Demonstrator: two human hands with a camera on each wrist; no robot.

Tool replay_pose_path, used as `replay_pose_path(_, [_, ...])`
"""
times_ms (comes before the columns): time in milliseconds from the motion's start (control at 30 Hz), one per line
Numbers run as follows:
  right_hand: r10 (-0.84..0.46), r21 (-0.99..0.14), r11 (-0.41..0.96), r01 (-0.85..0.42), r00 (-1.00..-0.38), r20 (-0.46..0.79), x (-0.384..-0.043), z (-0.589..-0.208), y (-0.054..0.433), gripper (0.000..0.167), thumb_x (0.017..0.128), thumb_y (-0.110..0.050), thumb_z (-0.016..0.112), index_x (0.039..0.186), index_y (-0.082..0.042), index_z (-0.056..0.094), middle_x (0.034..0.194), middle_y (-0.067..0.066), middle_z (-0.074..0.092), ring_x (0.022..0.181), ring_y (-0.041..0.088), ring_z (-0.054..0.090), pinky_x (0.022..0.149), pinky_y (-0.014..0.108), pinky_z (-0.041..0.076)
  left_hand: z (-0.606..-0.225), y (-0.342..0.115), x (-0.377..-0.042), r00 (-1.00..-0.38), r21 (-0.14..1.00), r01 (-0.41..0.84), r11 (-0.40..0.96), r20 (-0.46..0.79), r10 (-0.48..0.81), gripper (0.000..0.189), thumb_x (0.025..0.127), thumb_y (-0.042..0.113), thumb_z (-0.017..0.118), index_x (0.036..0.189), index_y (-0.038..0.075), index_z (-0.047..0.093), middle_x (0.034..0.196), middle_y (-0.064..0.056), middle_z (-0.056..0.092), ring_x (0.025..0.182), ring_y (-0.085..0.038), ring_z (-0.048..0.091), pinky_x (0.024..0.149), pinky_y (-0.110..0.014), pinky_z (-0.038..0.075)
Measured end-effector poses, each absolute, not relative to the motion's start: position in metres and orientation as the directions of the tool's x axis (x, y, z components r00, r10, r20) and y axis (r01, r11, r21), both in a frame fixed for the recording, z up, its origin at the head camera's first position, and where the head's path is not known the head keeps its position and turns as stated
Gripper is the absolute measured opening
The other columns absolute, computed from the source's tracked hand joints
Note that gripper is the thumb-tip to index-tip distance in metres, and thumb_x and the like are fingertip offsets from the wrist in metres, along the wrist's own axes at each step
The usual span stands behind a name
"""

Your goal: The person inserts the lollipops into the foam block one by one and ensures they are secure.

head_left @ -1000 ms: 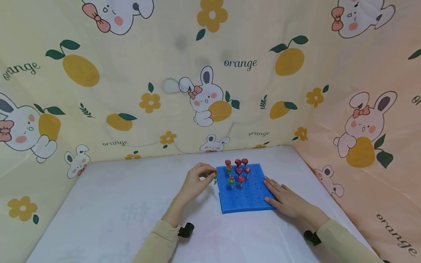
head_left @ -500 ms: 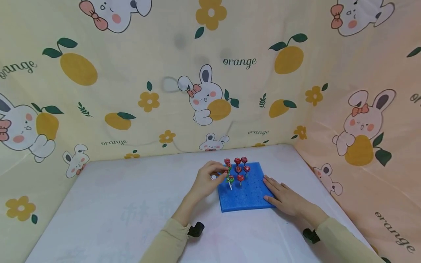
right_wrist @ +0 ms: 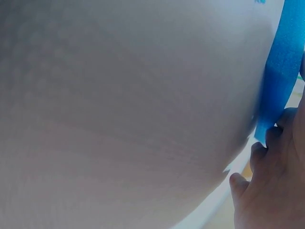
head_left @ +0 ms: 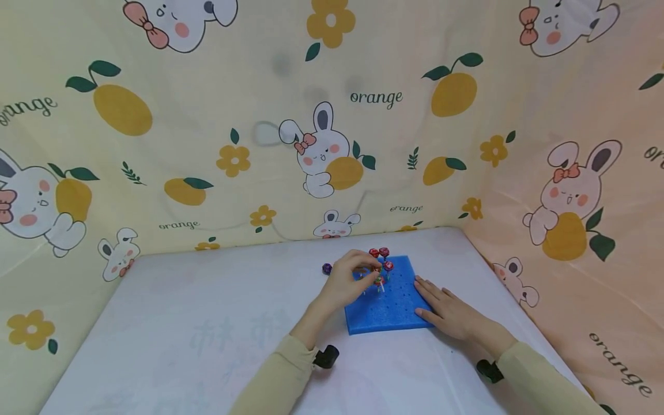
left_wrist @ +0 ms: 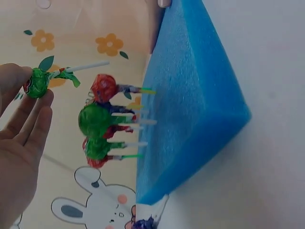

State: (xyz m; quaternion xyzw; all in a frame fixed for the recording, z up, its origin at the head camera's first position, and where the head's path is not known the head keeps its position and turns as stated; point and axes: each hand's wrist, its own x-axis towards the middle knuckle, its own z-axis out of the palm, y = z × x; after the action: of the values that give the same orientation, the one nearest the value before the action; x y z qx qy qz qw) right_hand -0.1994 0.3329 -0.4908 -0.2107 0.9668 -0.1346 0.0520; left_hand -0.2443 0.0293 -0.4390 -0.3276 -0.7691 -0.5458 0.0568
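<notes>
My left hand point(head_left: 349, 281) pinches a green-wrapped lollipop point(left_wrist: 38, 85) between thumb and fingers, above a blue foam board point(head_left: 384, 317). In the left wrist view its white stick points toward the board. Several lollipops stand upright in the foam, among them a red one point(left_wrist: 104, 87) and a green one point(left_wrist: 94, 120); in the head view my left hand hides part of them. My right hand point(head_left: 451, 311) lies with fingers extended along the board's right edge, fingertips on the blue foam.
A purple-wrapped lollipop point(head_left: 327, 268) lies on the white table point(head_left: 207, 346) beyond the board's far left corner. Small holes dot the right and front parts of the foam. A patterned cloth point(head_left: 249, 115) hangs behind the table.
My left hand has carried the green lollipop from the board's left edge rightward over the standing lollipops. The purple lollipop has come into sight behind it. My right hand stays in place.
</notes>
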Motion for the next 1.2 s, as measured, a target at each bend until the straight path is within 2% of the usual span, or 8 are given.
replay_pose_path(100, [-0.414, -0.281, 0.879, -0.386, -0.909, -0.047, -0.2, -0.492, 0.334, 0.079, 0.108, -0.055, 0.046, 0.163, -0.002, 0.027, 0.17, 0.021, 0.023, 0.153, 0.046, 0.026, 0.119, 0.069, 0.024, -0.438, 0.037, -0.246, -0.762, 0.777, 0.59, 0.221, 0.444, 0.472, 0.021, 0.1, 0.011, 0.071, 0.12, 0.006, 0.073, 0.12, -0.006, 0.064, 0.108, -0.016, 0.067, 0.096, -0.043, 0.059])
replay_pose_path(233, [-0.413, -0.275, 0.88, -0.386, -0.909, -0.045, -0.201, -0.492, 0.334, 0.078, 0.108, -0.054, 0.045, 0.163, -0.001, 0.027, 0.169, 0.021, 0.023, 0.153, 0.046, 0.026, 0.119, 0.069, 0.024, -0.438, 0.045, -0.248, -0.735, 0.719, 0.633, 0.287, 0.442, 0.514, 0.024, 0.1, 0.011, 0.071, 0.123, 0.007, 0.072, 0.12, -0.004, 0.064, 0.107, -0.012, 0.067, 0.095, -0.034, 0.059])
replay_pose_path(433, [-0.417, -0.277, 0.878, -0.39, -0.908, -0.044, -0.199, -0.491, 0.333, 0.078, 0.108, -0.053, 0.045, 0.163, -0.001, 0.027, 0.169, 0.021, 0.024, 0.153, 0.046, 0.026, 0.119, 0.07, 0.024, -0.439, 0.053, -0.252, -0.718, 0.68, 0.653, 0.332, 0.418, 0.556, 0.022, 0.099, 0.01, 0.072, 0.121, 0.01, 0.072, 0.119, -0.002, 0.064, 0.107, -0.021, 0.067, 0.094, -0.031, 0.058])
replay_pose_path(667, [-0.419, -0.277, 0.878, -0.391, -0.907, -0.046, -0.199, -0.49, 0.333, 0.078, 0.108, -0.054, 0.044, 0.163, -0.001, 0.026, 0.17, 0.021, 0.023, 0.153, 0.046, 0.025, 0.119, 0.07, 0.024, -0.441, 0.058, -0.256, -0.719, 0.654, 0.654, 0.381, 0.379, 0.583, 0.019, 0.101, 0.014, 0.07, 0.119, 0.011, 0.073, 0.114, 0.0, 0.063, 0.106, -0.023, 0.066, 0.091, -0.02, 0.055])
replay_pose_path(967, [-0.422, -0.278, 0.876, -0.394, -0.905, -0.047, -0.2, -0.491, 0.335, 0.078, 0.109, -0.054, 0.044, 0.163, -0.001, 0.026, 0.17, 0.021, 0.023, 0.153, 0.046, 0.025, 0.119, 0.07, 0.024, -0.443, 0.062, -0.257, -0.723, 0.635, 0.649, 0.42, 0.342, 0.6, 0.021, 0.102, 0.015, 0.069, 0.121, 0.009, 0.072, 0.12, -0.001, 0.062, 0.112, -0.023, 0.066, 0.096, -0.019, 0.053])
replay_pose_path(1200, [-0.425, -0.279, 0.875, -0.396, -0.904, -0.048, -0.2, -0.491, 0.334, 0.078, 0.109, -0.054, 0.044, 0.163, -0.001, 0.026, 0.17, 0.021, 0.022, 0.153, 0.047, 0.025, 0.119, 0.07, 0.024, -0.446, 0.065, -0.257, -0.726, 0.61, 0.653, 0.449, 0.335, 0.6, 0.016, 0.101, 0.015, 0.07, 0.117, 0.013, 0.073, 0.118, 0.0, 0.063, 0.111, -0.02, 0.067, 0.095, -0.021, 0.054])
